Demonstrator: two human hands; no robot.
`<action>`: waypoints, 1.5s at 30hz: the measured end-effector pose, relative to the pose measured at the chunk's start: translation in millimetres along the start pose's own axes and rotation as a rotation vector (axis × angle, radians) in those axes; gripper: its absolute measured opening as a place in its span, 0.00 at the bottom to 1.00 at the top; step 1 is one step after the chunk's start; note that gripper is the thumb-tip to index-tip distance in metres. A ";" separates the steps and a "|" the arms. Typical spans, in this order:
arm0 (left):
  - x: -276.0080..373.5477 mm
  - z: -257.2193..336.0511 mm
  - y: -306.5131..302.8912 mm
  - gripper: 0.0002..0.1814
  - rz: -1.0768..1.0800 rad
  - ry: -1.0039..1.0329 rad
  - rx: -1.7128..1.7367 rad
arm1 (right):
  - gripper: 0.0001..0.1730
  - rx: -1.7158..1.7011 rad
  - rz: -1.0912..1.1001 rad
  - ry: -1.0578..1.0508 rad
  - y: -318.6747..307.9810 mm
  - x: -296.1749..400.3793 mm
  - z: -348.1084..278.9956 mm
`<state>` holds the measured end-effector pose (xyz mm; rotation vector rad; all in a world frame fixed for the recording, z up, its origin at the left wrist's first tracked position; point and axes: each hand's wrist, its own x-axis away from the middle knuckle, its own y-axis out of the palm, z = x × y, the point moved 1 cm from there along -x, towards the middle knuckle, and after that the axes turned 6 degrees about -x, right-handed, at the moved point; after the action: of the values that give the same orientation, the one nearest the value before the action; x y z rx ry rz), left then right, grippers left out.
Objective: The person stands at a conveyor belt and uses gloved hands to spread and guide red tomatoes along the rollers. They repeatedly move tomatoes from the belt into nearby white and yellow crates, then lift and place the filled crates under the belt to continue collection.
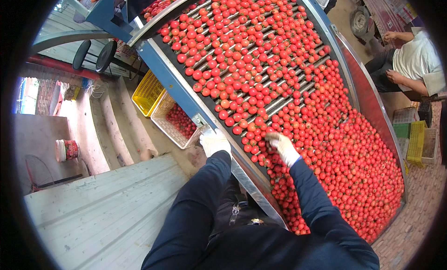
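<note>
A metal roller conveyor slopes in front of me, loaded with small red tomatoes. My right hand, in a white glove with darkened fingertips, is just over or among tomatoes near the conveyor's left side. Its fingers are blurred, so I cannot tell whether they hold one. My left hand, also gloved in white, is at the blue side rail beside a metal bracket; its fingers are partly hidden. Just beyond it, a pale plastic crate on the floor holds many small tomatoes.
Tomatoes lie thickly piled at the conveyor's lower right, inside a red side panel. A yellow crate adjoins the pale one. Another person sits at the right near stacked crates. Ribbed pale panelling lies at my left.
</note>
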<state>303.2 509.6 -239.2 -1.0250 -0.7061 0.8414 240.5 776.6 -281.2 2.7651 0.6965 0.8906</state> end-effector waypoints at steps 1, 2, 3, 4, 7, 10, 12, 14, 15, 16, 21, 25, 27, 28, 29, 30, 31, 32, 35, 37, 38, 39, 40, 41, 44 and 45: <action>-1.6 -2.8 0.5 0.27 0.005 0.029 -0.069 | 0.23 0.094 0.013 -0.025 10.6 -17.4 -23.6; -3.3 -6.4 0.4 0.26 0.014 0.055 -0.139 | 0.22 0.219 0.059 -0.075 27.8 -34.1 -55.0; -5.2 -10.2 0.8 0.25 0.023 0.080 -0.210 | 0.21 0.346 0.106 -0.130 46.4 -48.0 -87.0; -1.0 -0.5 -6.2 0.24 -0.007 0.089 -0.178 | 0.21 0.373 0.142 -0.189 55.7 -61.4 -114.3; -4.3 -1.8 -10.6 0.30 -0.102 0.050 -0.062 | 0.23 0.676 0.198 -0.507 90.6 -110.8 -190.9; -13.2 0.7 -17.2 0.34 -0.094 -0.175 0.296 | 0.23 0.910 0.290 -0.613 129.2 -170.4 -248.0; -21.1 0.3 -20.6 0.38 -0.151 -0.195 0.356 | 0.25 1.095 0.327 -0.594 158.1 -205.5 -287.2; -23.1 -7.3 -19.8 0.42 -0.127 -0.161 0.357 | 0.26 1.200 0.395 -0.615 179.2 -238.4 -303.7; -24.9 -12.4 -15.0 0.42 -0.113 -0.129 0.331 | 0.26 1.264 0.414 -0.607 184.3 -256.2 -307.5; -24.4 -12.4 -16.1 0.42 -0.137 -0.123 0.349 | 0.26 1.294 0.399 -0.588 184.2 -271.8 -310.1; -30.6 -6.7 -26.7 0.38 -0.240 -0.150 0.439 | 0.24 1.485 0.454 -0.569 198.2 -320.2 -312.4; -42.8 -2.5 -44.6 0.37 -0.295 -0.100 0.500 | 0.24 1.401 0.428 -0.494 207.9 -321.0 -319.9; -44.7 -11.2 -38.8 0.39 -0.298 -0.085 0.482 | 0.23 1.287 0.435 -0.451 212.4 -315.0 -324.1; -44.0 -17.9 -28.7 0.39 -0.292 -0.063 0.464 | 0.24 1.175 0.443 -0.424 205.5 -318.6 -323.8; -42.3 -24.2 -19.0 0.39 -0.286 -0.043 0.446 | 0.25 1.047 0.419 -0.444 198.0 -318.5 -320.0; -44.3 -23.3 -20.9 0.40 -0.304 -0.042 0.423 | 0.25 0.913 0.390 -0.462 192.2 -318.1 -314.8; -45.8 -22.6 -23.1 0.40 -0.321 -0.041 0.400 | 0.26 0.780 0.360 -0.479 186.6 -317.6 -309.6; -47.1 -22.0 -25.7 0.41 -0.339 -0.040 0.377 | 0.26 0.651 0.288 -0.523 182.1 -316.5 -303.4; -52.1 -23.0 -34.7 0.48 -0.460 -0.036 0.393 | 0.26 0.141 0.173 -0.509 179.7 -306.9 -285.6; -54.9 -58.7 -10.0 0.39 -0.504 0.018 0.546 | 0.25 -0.128 0.044 -0.316 190.5 -287.6 -282.6; -56.7 -71.2 -0.8 0.34 -0.539 0.052 0.623 | 0.24 -0.268 0.003 -0.303 187.1 -284.1 -274.3; -60.3 -64.3 -23.5 0.29 -0.579 0.102 0.609 | 0.24 -0.411 -0.031 -0.291 180.9 -277.6 -264.5; -68.3 -76.6 -23.6 0.30 -0.662 0.111 0.638 | 0.22 -0.497 -0.070 -0.261 185.2 -272.4 -261.3; -76.7 -88.9 -24.2 0.30 -0.745 0.119 0.666 | 0.21 -0.562 -0.058 -0.235 189.0 -267.4 -258.3; -90.1 -114.1 -29.8 0.21 -0.734 0.198 0.560 | 0.22 -0.716 -0.166 -0.235 181.9 -258.1 -249.0; -94.9 -120.4 -31.9 0.20 -0.777 0.129 0.630 | 0.23 -0.741 -0.185 -0.231 186.4 -252.5 -249.6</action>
<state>363.2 367.1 -263.7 -0.1860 -0.5991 0.2665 -14.5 493.7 -155.9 2.0586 0.4479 0.6089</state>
